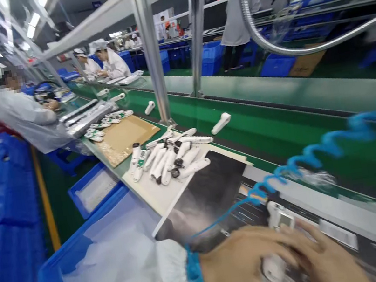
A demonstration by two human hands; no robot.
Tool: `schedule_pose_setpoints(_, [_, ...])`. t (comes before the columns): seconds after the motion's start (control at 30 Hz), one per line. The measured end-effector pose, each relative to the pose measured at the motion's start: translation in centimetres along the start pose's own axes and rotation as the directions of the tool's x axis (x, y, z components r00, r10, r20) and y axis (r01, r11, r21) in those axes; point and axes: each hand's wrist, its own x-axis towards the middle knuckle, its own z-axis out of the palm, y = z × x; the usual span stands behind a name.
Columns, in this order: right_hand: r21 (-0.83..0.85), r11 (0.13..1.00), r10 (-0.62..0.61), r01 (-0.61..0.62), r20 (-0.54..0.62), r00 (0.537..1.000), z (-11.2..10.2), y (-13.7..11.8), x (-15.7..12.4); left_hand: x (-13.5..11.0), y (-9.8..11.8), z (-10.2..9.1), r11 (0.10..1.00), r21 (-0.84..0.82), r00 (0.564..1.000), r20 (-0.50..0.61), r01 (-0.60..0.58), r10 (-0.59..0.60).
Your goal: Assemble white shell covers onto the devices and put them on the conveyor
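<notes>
My left hand [244, 257], with a blue wrist strap and white sleeve, wraps around a white handheld thermometer-like device [277, 241] at the bottom of the view. My right hand [327, 259] closes on the same device from the right, fingers over its lower end. The device's small display end points up. A blue coiled cord [303, 154] runs from my wrist strap up to the right. Both hands are blurred by motion.
Several white devices [169, 158] lie in a pile on the bench beside a dark mat [206, 194]. A green conveyor belt [278, 132] carries single devices [221, 122]. A blue bin [53, 279] with plastic lining stands at left. Other people in white coats [20, 107] work further along.
</notes>
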Motion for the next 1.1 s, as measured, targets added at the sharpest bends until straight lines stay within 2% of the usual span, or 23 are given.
schedule_pose_setpoints(0.03, [0.061,0.996,0.07,-0.07,0.011,0.997,0.4,-0.2,-0.5,-0.2,-0.3,0.3,0.996,-0.025,0.988,-0.122,0.088,-0.09])
schedule_pose_setpoints(0.07, [0.144,0.981,0.129,-0.131,0.025,0.991,0.9,-0.5,-1.0,-0.1,-0.7,0.7,0.981,-0.058,0.957,-0.22,0.183,-0.192])
schedule_pose_setpoints(0.1, [0.219,0.967,0.126,-0.132,0.041,0.991,1.5,-0.6,-1.3,0.1,-1.2,1.2,0.956,-0.107,0.916,-0.276,0.272,-0.292])
schedule_pose_setpoints(0.13, [0.269,0.956,0.104,-0.115,0.055,0.993,1.9,-0.8,-1.5,0.4,-1.8,1.7,0.927,-0.161,0.886,-0.278,0.338,-0.371])
schedule_pose_setpoints(0.17, [0.284,0.956,0.056,-0.072,0.064,0.996,2.2,-0.8,-1.7,0.9,-2.4,2.2,0.901,-0.208,0.873,-0.241,0.38,-0.424])
schedule_pose_setpoints(0.23, [0.212,0.977,-0.044,0.03,0.061,0.997,2.3,-1.0,-1.7,1.9,-3.5,2.9,0.88,-0.239,0.878,-0.155,0.411,-0.452])
schedule_pose_setpoints(0.3, [0.0,0.985,-0.172,0.172,0.006,0.985,1.5,-1.3,-1.6,2.6,-4.1,3.1,0.897,-0.161,0.889,-0.147,0.411,-0.434])
schedule_pose_setpoints(0.33, [-0.142,0.955,-0.265,0.26,-0.019,0.964,0.9,-1.6,-1.4,2.9,-4.2,3.0,0.907,-0.097,0.894,-0.155,0.41,-0.421])
schedule_pose_setpoints(0.37, [-0.286,0.893,-0.368,0.348,-0.017,0.93,0.3,-2.0,-1.3,3.0,-4.2,2.7,0.914,-0.026,0.9,-0.162,0.406,-0.404])
schedule_pose_setpoints(0.43, [-0.529,0.691,-0.538,0.492,0.079,0.839,-0.8,-2.7,-0.8,3.2,-4.0,2.1,0.92,0.113,0.918,-0.182,0.376,-0.353])
schedule_pose_setpoints(0.5, [-0.679,0.474,-0.606,0.561,0.211,0.767,-1.4,-3.2,-0.2,3.2,-3.8,1.7,0.92,0.212,0.937,-0.191,0.33,-0.293])
schedule_pose_setpoints(0.57, [-0.77,0.314,-0.605,0.555,0.288,0.742,-1.5,-3.2,0.3,3.3,-3.9,1.6,0.913,0.266,0.945,-0.188,0.31,-0.267])
schedule_pose_setpoints(0.63, [-0.798,0.238,-0.584,0.554,0.338,0.738,-1.1,-2.9,0.6,3.5,-4.1,1.6,0.893,0.289,0.935,-0.192,0.344,-0.298])
schedule_pose_setpoints(0.7, [-0.781,0.266,-0.542,0.564,0.363,0.758,-0.7,-2.8,0.6,3.8,-4.4,1.6,0.871,0.285,0.914,-0.2,0.399,-0.353])
schedule_pose_setpoints(0.77, [-0.726,0.353,-0.502,0.59,0.386,0.774,-0.5,-3.3,0.6,4.2,-4.7,1.5,0.859,0.263,0.893,-0.226,0.44,-0.388])
schedule_pose_setpoints(0.87, [-0.605,0.496,-0.465,0.623,0.421,0.779,-1.0,-5.3,1.6,4.9,-5.0,0.9,0.836,0.24,0.851,-0.334,0.493,-0.406])
schedule_pose_setpoints(0.9, [-0.576,0.542,-0.457,0.612,0.409,0.79,-1.3,-6.1,2.4,5.0,-5.0,0.6,0.827,0.235,0.835,-0.366,0.51,-0.411])
schedule_pose_setpoints(0.97, [-0.591,0.599,-0.454,0.541,0.306,0.837,-2.0,-7.5,4.5,5.2,-5.2,0.1,0.817,0.225,0.818,-0.39,0.531,-0.424])
schedule_pose_setpoints(1.0, [-0.617,0.597,-0.469,0.513,0.25,0.847,-2.2,-7.9,5.7,5.2,-5.3,-0.1,0.819,0.225,0.82,-0.386,0.528,-0.423])
schedule_pose_setpoints(1.03, [-0.637,0.577,-0.499,0.511,0.22,0.838,-2.4,-8.2,6.7,5.1,-5.4,-0.2,0.821,0.225,0.823,-0.38,0.524,-0.421])
schedule_pose_setpoints(1.1, [-0.634,0.495,-0.552,0.594,0.298,0.779,-2.2,-8.1,7.9,4.9,-5.6,-0.3,0.824,0.223,0.827,-0.373,0.521,-0.421])
